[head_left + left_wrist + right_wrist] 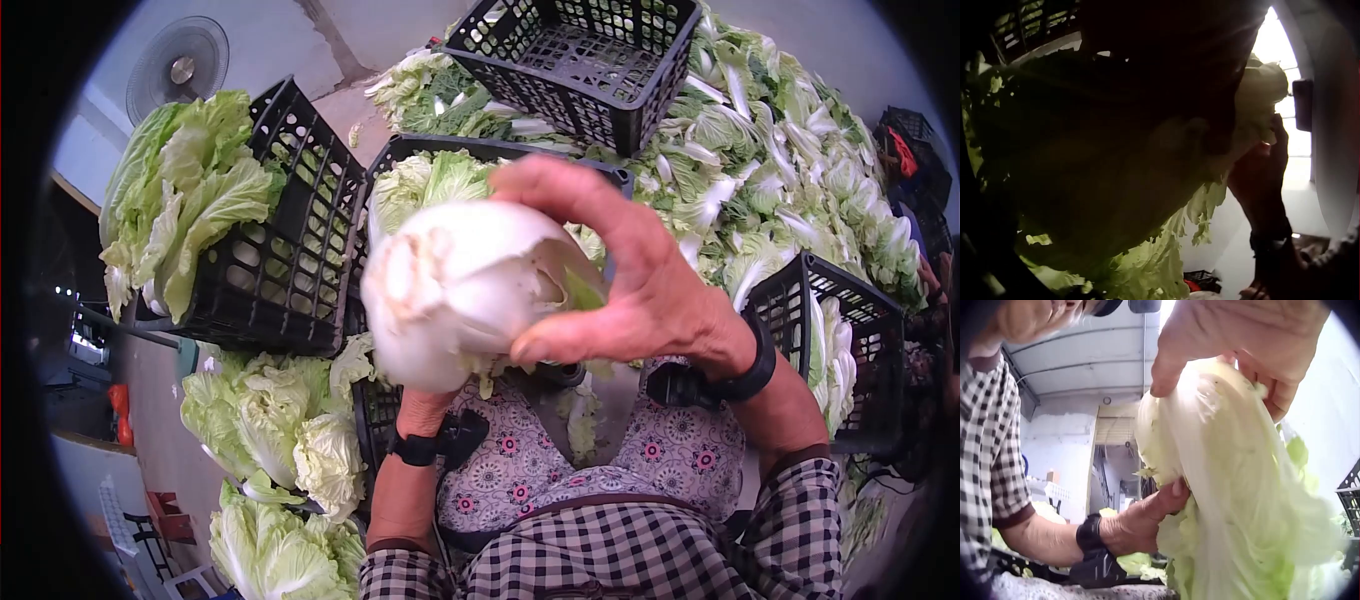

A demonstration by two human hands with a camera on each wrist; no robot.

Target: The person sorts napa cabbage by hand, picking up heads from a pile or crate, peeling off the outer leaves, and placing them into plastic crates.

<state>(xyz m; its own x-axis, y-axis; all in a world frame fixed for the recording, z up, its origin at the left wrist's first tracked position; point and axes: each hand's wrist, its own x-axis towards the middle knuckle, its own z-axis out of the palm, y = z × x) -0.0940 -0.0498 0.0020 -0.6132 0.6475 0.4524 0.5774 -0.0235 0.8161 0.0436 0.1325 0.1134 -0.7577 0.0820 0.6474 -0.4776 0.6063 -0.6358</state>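
Note:
A napa cabbage is held up in front of the body, its white cut base turned toward the head camera. From the right, my right hand grips it, thumb and fingers spread around the base end. My left hand holds the same cabbage from below, thumb against its side, as the right wrist view shows. In the head view the cabbage hides most of that hand. Loose green outer leaves hang from the cabbage in the dark left wrist view.
Black crates stand at the left, the back and the right. Trimmed leaves are heaped behind them. More cabbages lie at the lower left. A fan is at the upper left.

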